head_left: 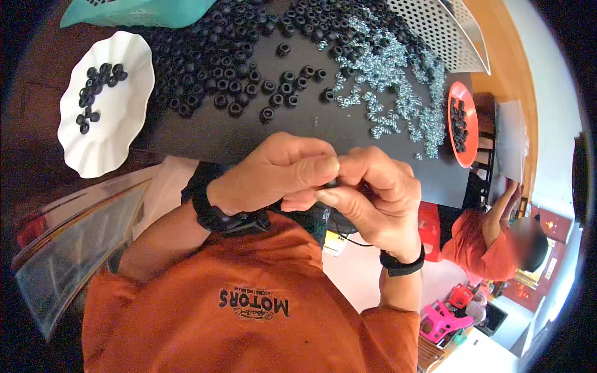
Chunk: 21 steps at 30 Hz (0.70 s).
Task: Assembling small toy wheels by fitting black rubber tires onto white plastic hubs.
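My left hand (280,171) and my right hand (373,196) are pressed together in front of my chest, fingertips meeting on a small black ring-shaped part (331,183) that is mostly hidden between them. Just beyond the hands lies a black mat (249,133). On it sit a heap of black rubber rings (236,62) and a spread of small shiny metal springs (385,81). A white scalloped plate (118,124) at the left holds several black rings. A small orange dish (471,118) at the right holds several more.
A teal basket (143,11) and a white perforated tray (441,31) stand at the far edge of the table. Clear plastic bags (74,236) lie at my lower left. Another person in orange (497,239) sits at the right, near pink stools (441,320).
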Each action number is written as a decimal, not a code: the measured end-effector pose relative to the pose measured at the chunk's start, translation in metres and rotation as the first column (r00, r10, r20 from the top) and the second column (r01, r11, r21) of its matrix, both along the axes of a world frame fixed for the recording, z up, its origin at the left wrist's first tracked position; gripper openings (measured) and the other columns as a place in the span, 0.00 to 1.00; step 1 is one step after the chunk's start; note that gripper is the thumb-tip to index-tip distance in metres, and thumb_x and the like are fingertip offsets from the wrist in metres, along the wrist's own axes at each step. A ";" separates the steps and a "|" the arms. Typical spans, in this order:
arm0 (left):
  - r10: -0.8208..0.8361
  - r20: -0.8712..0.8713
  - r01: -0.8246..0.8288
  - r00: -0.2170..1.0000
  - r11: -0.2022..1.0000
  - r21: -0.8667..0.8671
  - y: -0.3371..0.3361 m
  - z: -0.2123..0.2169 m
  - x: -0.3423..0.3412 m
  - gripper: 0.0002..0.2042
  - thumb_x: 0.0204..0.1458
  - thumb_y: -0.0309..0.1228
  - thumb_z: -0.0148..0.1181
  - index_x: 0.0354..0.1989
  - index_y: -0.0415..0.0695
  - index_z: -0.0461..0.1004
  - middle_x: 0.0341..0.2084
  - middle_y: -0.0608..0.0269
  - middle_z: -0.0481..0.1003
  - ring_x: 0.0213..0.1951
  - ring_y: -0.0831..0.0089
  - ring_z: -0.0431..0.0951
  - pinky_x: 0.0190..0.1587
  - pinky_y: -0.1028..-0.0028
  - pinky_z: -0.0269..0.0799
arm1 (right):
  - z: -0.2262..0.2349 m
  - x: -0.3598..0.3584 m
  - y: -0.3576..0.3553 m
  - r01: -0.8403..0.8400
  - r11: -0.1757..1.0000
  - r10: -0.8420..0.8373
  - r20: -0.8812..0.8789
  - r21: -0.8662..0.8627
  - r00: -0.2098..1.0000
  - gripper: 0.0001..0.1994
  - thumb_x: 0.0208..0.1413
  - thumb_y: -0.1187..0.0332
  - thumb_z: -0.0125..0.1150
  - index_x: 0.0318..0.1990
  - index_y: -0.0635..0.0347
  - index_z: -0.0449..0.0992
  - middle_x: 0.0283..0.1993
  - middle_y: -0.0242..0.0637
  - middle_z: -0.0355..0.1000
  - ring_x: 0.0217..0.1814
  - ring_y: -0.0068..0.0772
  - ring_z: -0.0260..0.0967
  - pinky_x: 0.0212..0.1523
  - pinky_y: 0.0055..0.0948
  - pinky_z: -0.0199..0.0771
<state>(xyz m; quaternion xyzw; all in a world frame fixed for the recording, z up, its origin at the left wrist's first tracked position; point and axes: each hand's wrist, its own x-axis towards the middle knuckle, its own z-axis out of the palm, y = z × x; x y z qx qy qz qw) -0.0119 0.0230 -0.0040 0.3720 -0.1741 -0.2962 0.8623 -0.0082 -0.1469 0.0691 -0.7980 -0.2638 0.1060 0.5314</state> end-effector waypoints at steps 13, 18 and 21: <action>0.049 -0.101 -0.054 0.994 0.997 -0.048 -0.003 0.004 -0.002 0.17 0.61 0.42 0.47 0.34 0.39 0.69 0.18 0.72 0.64 0.17 0.85 0.61 0.18 0.83 0.57 | -0.003 -0.012 -0.005 0.073 0.997 -0.073 -0.009 -0.014 0.997 0.17 0.44 0.77 0.68 0.43 0.68 0.73 0.24 0.26 0.65 0.24 0.14 0.57 0.25 0.15 0.58; 0.009 -0.065 -0.012 0.998 0.999 -0.051 -0.004 0.007 -0.001 0.17 0.61 0.43 0.47 0.33 0.39 0.68 0.18 0.72 0.64 0.17 0.85 0.61 0.19 0.83 0.57 | -0.011 -0.010 -0.008 0.065 0.998 -0.057 0.242 -0.024 0.969 0.16 0.44 0.77 0.68 0.43 0.67 0.75 0.24 0.25 0.65 0.24 0.14 0.56 0.23 0.16 0.56; 0.034 -0.034 -0.032 0.999 0.999 0.043 -0.009 0.008 -0.003 0.19 0.60 0.46 0.47 0.33 0.39 0.70 0.15 0.73 0.64 0.16 0.86 0.60 0.18 0.83 0.56 | 0.001 -0.017 -0.005 0.119 0.989 -0.101 0.183 -0.088 0.978 0.13 0.44 0.77 0.67 0.40 0.66 0.75 0.26 0.25 0.67 0.25 0.14 0.58 0.24 0.15 0.58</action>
